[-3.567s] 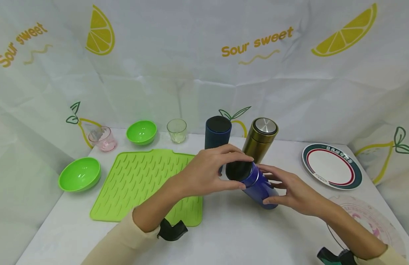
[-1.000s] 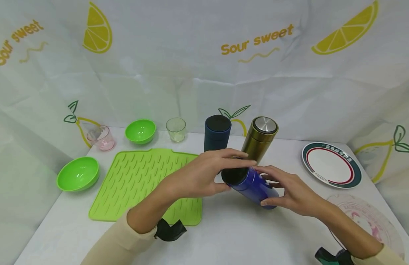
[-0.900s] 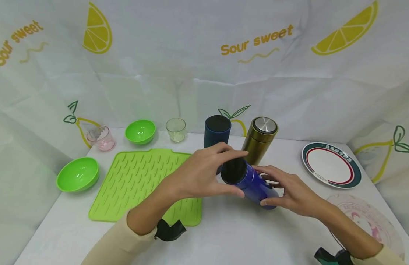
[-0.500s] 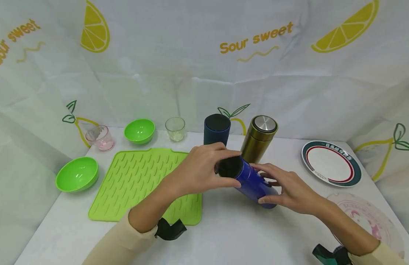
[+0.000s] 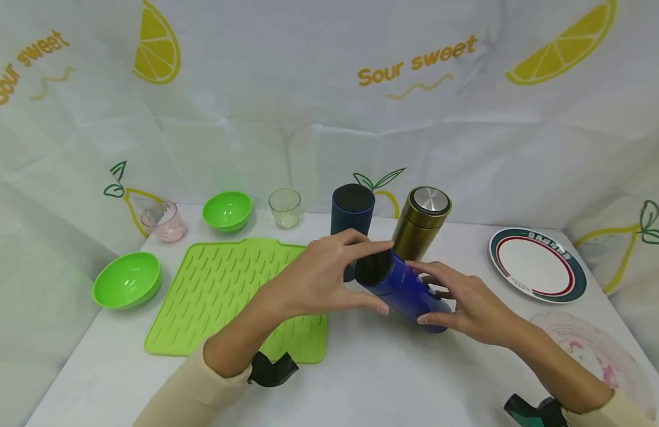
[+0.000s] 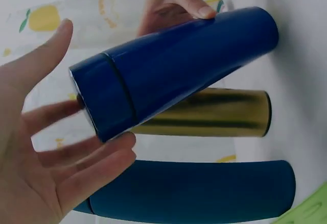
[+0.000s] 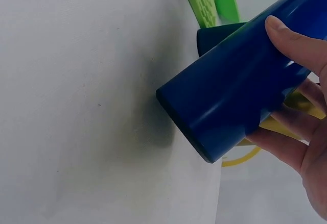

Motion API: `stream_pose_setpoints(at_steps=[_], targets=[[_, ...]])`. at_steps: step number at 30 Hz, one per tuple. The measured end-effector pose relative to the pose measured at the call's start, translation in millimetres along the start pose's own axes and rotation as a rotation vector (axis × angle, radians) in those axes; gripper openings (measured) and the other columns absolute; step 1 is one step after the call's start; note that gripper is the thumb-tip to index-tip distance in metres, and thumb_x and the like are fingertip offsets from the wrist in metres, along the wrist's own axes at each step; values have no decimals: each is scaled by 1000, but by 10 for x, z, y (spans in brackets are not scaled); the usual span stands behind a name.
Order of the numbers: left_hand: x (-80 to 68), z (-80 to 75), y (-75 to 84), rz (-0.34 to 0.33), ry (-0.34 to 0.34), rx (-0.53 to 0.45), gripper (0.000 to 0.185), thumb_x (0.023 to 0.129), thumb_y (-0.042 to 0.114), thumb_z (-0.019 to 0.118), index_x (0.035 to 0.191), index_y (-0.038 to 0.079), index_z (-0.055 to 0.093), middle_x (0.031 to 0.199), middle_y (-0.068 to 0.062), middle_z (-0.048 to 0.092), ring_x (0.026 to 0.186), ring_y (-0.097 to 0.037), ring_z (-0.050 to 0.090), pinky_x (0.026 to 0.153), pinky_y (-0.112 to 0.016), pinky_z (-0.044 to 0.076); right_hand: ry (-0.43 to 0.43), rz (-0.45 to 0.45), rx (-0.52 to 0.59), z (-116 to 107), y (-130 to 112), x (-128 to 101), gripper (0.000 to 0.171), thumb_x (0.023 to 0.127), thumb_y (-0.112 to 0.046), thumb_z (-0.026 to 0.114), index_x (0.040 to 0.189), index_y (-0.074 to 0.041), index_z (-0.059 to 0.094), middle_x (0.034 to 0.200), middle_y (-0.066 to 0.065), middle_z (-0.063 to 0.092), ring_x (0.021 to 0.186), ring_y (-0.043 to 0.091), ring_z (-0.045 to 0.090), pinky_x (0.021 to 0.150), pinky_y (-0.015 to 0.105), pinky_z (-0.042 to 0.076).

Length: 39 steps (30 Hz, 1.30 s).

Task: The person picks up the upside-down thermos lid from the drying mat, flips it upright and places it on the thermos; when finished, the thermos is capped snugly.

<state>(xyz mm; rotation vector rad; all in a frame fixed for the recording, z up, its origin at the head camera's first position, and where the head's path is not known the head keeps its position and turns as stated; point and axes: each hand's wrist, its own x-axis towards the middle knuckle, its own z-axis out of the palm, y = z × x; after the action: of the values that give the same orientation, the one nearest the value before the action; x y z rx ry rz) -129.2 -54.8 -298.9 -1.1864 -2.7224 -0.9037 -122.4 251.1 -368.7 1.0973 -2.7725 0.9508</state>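
A blue thermos flask [image 5: 409, 290] leans to the left, its dark-topped lid end toward my left hand [image 5: 321, 279]. My right hand [image 5: 468, 305] grips the lower body, thumb on the near side and fingers around the far side. In the left wrist view, the left hand's thumb stands apart from the lid [image 6: 102, 96], while its fingers extend around the lid's end, seemingly touching its edge. The right wrist view shows the flask's base [image 7: 186, 127] tilted close to the tabletop; whether it touches is unclear. Behind stand a dark blue flask [image 5: 352, 219] and a gold flask [image 5: 421, 228].
A green ridged mat [image 5: 222, 296] lies left of centre. Around it are two green bowls [image 5: 127, 281], a pink glass [image 5: 169, 225] and a clear glass [image 5: 285, 207]. On the right lie a dark-rimmed plate [image 5: 577, 279] and a pink patterned plate [image 5: 623, 367].
The blue flask has tipped further left, its lid end shifting left. My left fingers straightened over the lid, then spread again; its thumb has just come away. The right hand keeps its grip.
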Motion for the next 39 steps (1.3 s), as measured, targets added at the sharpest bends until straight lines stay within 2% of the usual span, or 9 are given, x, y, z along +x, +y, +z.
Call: stream_pose_setpoints(at_steps=[2, 4, 9, 14, 18, 20, 25, 28, 39], targets=[[10, 21, 27, -54, 32, 50, 80, 75, 58, 85, 143, 25, 61, 120, -2, 68, 90, -9, 66, 76, -22, 54, 6, -6, -8, -3, 1, 0, 86, 79, -21, 88, 153, -19, 44, 142, 17, 60, 114, 45, 70, 77, 38, 66], [24, 38, 47, -81, 44, 83, 75, 77, 60, 82, 140, 23, 64, 115, -2, 71, 84, -9, 64, 72, -21, 52, 6, -13, -14, -6, 0, 3, 86, 79, -22, 88, 153, -20, 44, 141, 17, 61, 113, 44, 70, 76, 37, 66], [40, 39, 55, -85, 27, 121, 66, 83, 57, 79, 137, 21, 66, 115, -3, 73, 91, -13, 66, 75, -24, 52, -9, -3, -4, 1, -16, 28, 85, 79, -24, 88, 152, -20, 46, 143, 19, 60, 114, 43, 70, 77, 36, 66], [40, 22, 12, -23, 22, 56, 62, 81, 47, 84, 136, 23, 68, 121, -1, 71, 99, -12, 68, 78, -23, 52, -26, 24, 15, 1, -14, 41, 84, 80, -26, 88, 152, -20, 46, 145, 22, 59, 116, 45, 69, 78, 36, 66], [37, 3, -25, 49, 5, -39, 59, 79, 34, 88, 133, 23, 70, 129, -3, 67, 85, -10, 67, 72, -16, 53, -29, 28, 19, 1, -8, 48, 84, 79, -26, 89, 151, -18, 47, 144, 22, 60, 115, 44, 69, 78, 35, 66], [36, -8, -38, 71, -10, -79, 57, 79, 30, 88, 132, 24, 70, 133, -5, 65, 86, -10, 66, 68, -14, 53, -28, 28, 18, -1, -8, 50, 84, 78, -26, 89, 151, -17, 48, 143, 21, 61, 115, 43, 70, 78, 35, 66], [32, -27, -49, 116, -39, -132, 53, 79, 25, 88, 130, 24, 72, 136, -5, 62, 108, -15, 64, 64, -13, 53, -27, 25, 25, 0, -8, 49, 82, 78, -28, 89, 149, -16, 50, 142, 21, 62, 115, 44, 70, 78, 34, 66], [40, -28, -46, 146, -39, -143, 51, 79, 23, 89, 128, 23, 73, 136, -6, 63, 109, -15, 63, 62, -12, 51, -21, 22, 29, -1, -5, 42, 82, 78, -29, 90, 148, -16, 51, 141, 20, 63, 114, 43, 70, 78, 34, 66], [50, -14, -24, 143, -22, -153, 51, 77, 23, 90, 126, 21, 75, 134, -5, 64, 103, -13, 63, 61, -12, 50, -21, 69, 18, 13, -44, 17, 85, 75, -27, 91, 148, -15, 51, 142, 20, 62, 115, 43, 69, 79, 37, 65]])
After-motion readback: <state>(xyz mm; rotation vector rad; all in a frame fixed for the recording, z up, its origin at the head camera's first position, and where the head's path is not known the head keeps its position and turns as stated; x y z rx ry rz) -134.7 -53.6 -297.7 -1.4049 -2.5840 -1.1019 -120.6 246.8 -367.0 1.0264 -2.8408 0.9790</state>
